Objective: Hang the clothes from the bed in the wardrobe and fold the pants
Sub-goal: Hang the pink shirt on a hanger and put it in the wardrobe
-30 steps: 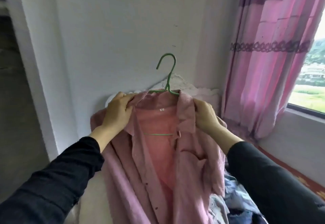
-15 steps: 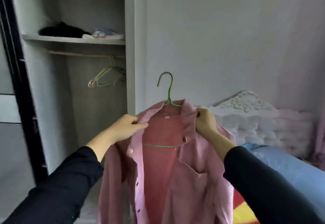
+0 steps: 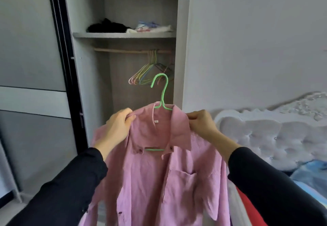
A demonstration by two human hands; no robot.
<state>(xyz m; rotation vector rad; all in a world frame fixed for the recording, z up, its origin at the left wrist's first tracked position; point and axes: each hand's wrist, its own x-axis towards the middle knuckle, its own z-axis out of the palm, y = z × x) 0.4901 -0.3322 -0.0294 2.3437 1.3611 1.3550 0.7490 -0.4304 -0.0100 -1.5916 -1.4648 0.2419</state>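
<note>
Swinging left since half a second ago, the view now centres on the tall grey open wardrobe (image 3: 85, 91), and the shirt's front panels, which hung apart then, lie closer together. A grey sliding door (image 3: 26, 48) is at the wardrobe's left and a white tufted headboard (image 3: 265, 137) stands against the wall at the right, with blue bedding (image 3: 311, 174) below it. The pink button-up cotton shirt (image 3: 155, 186) hangs in front of the wardrobe opening, held up in the air on a green wire hanger (image 3: 164, 91) whose hook rises from the collar and whose lower bar shows in the neck opening. The hook is below the wooden rail (image 3: 120, 50) and apart from it, so the shirt is not yet hung. Above the rail, a grey shelf (image 3: 123, 35) carries a crumpled black garment (image 3: 106, 27) and, just beside it, a folded white bundle (image 3: 155, 28). The left hand (image 3: 120, 124), in a black sleeve, pinches the shirt's left shoulder at the collar edge between thumb and fingers. The right hand (image 3: 201, 124) grips the other shoulder, fingers curled into the cloth. A bunch of empty pastel wire hangers (image 3: 148, 73) hangs at the right end of the rail, behind the green hook. A small white label (image 3: 156, 121) shows inside the collar.
</note>
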